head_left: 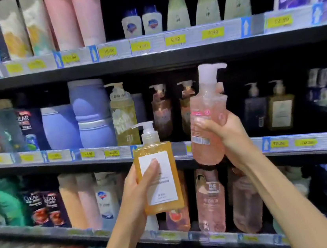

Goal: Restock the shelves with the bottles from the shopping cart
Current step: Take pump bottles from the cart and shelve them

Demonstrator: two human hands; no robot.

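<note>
Orange bottle (158, 178) in left hand (139, 185) fingers (152, 167).

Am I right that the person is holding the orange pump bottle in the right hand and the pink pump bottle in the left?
Not quite: the hands are swapped. The head view shows the left hand holding the orange pump bottle and the right hand holding the pink pump bottle.

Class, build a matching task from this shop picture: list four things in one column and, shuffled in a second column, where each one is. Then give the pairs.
Things
1. orange pump bottle
2. pink pump bottle
3. tall pink tubes
4. big lilac bottles

Places
A. top shelf
B. held in the right hand
C. middle shelf
D. held in the left hand

Pairs: 1-D, 2-B, 3-A, 4-C
</note>
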